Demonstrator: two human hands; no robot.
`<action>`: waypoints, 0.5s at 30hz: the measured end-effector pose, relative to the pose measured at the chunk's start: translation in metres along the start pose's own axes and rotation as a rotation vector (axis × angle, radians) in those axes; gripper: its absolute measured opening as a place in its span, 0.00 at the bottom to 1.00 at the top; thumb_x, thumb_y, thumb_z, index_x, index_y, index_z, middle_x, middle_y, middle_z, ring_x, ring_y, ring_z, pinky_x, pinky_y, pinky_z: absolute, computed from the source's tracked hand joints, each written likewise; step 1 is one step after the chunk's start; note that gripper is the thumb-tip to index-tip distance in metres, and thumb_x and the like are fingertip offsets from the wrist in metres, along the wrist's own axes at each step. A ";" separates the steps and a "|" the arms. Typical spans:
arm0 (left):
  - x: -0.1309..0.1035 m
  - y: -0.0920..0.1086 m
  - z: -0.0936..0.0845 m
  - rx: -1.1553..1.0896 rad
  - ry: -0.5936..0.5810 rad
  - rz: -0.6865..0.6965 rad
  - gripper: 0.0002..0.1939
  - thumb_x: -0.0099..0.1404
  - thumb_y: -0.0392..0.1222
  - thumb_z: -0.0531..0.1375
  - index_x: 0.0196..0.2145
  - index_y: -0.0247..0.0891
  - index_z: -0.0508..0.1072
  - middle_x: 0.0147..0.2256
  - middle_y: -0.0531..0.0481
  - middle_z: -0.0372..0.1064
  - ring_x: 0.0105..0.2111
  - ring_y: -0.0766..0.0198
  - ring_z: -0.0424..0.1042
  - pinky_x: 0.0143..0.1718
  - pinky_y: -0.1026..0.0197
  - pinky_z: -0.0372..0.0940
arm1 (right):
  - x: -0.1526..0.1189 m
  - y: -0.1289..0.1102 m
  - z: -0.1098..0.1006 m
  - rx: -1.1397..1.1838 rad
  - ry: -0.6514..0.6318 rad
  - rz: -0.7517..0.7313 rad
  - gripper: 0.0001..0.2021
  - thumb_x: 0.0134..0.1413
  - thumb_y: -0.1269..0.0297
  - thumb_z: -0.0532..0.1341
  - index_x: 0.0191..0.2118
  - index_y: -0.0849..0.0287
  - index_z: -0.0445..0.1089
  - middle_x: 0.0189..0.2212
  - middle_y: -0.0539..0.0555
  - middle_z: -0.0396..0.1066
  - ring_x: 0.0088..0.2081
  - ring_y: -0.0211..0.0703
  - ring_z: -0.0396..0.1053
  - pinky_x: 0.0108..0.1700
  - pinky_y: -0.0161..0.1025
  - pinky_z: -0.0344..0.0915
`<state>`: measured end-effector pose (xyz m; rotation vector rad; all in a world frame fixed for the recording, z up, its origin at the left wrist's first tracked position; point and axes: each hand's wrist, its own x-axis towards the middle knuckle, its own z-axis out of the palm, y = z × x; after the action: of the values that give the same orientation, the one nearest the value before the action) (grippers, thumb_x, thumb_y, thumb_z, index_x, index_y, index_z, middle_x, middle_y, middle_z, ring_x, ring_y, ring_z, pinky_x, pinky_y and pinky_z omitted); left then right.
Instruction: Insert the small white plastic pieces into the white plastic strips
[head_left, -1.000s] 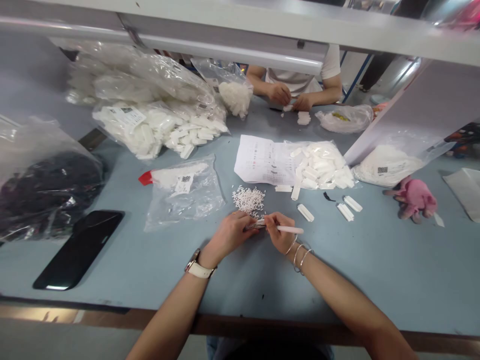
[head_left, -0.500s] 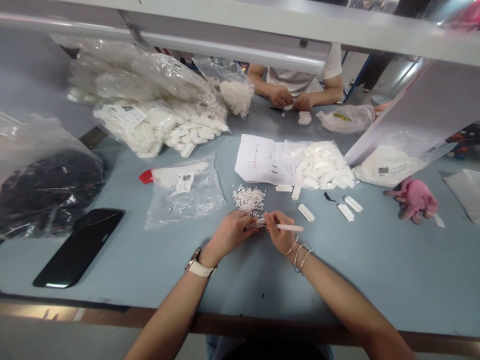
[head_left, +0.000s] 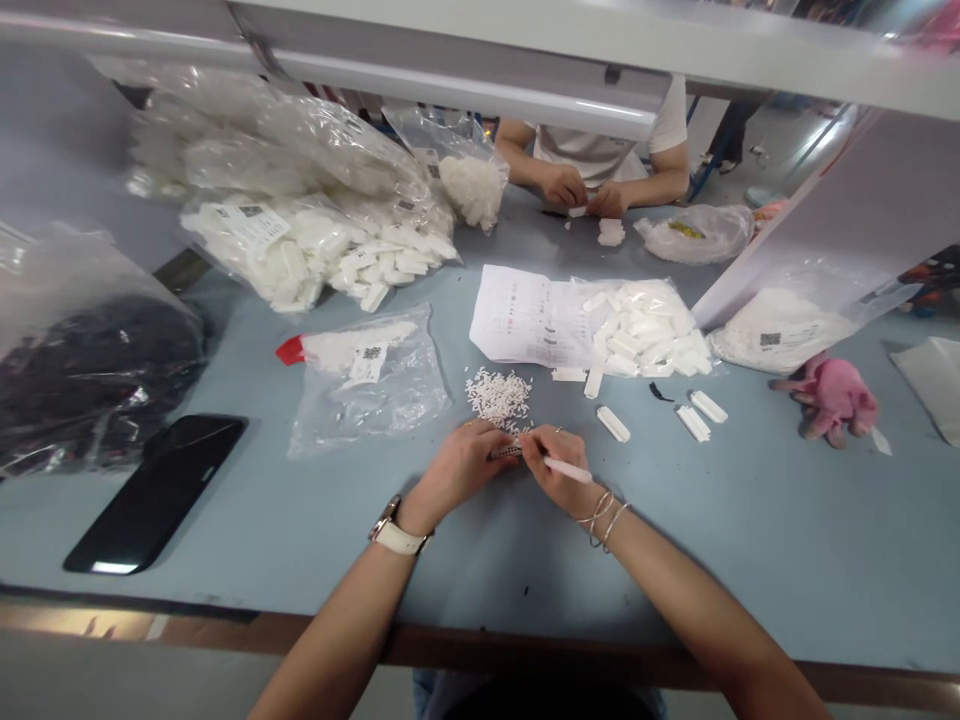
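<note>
My left hand [head_left: 466, 464] is closed, pinching a small white plastic part [head_left: 507, 452] that has a row of dark holes. From the other side my right hand [head_left: 551, 455] is closed round a pale pink pen-like tool [head_left: 570, 470], its rear end slanting out toward the wrist. The tool's tip is hidden between the fingers at the part. Just beyond both hands lies a heap of tiny white rod-shaped pieces [head_left: 498, 395]. White oblong plastic parts [head_left: 613, 424] rest singly to the right of the heap.
Bags of white parts [head_left: 300, 255] stand at the back left. A printed sheet [head_left: 517, 320] lies by an open bag [head_left: 649, 325]. A black phone-like slab [head_left: 154, 495], a flat plastic bag [head_left: 371, 385] and a pink glove-like item [head_left: 829, 400] surround the workspace. A co-worker's hands [head_left: 585, 190] work opposite.
My right hand has turned and shifted slightly left, so the pink tool now slants down to the right instead of lying nearly level. My left hand has stayed almost still.
</note>
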<state>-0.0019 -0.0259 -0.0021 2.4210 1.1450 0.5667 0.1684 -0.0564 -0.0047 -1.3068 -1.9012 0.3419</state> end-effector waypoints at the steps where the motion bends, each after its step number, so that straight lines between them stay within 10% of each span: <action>1: 0.000 0.000 0.000 0.003 -0.002 -0.007 0.04 0.61 0.37 0.61 0.28 0.36 0.73 0.25 0.51 0.66 0.27 0.65 0.65 0.29 0.65 0.59 | 0.000 0.000 0.000 0.001 -0.008 0.000 0.21 0.65 0.55 0.45 0.22 0.57 0.60 0.18 0.50 0.66 0.22 0.35 0.63 0.27 0.33 0.57; 15: 0.000 0.000 0.003 -0.006 -0.005 -0.081 0.05 0.60 0.41 0.61 0.31 0.37 0.71 0.27 0.51 0.67 0.28 0.64 0.66 0.29 0.63 0.60 | 0.000 0.008 0.005 0.381 0.052 0.404 0.21 0.60 0.50 0.51 0.21 0.57 0.62 0.14 0.47 0.63 0.18 0.34 0.61 0.22 0.32 0.58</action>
<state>-0.0005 -0.0259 -0.0042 2.3583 1.2311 0.5378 0.1706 -0.0521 -0.0132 -1.4077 -1.4283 0.8239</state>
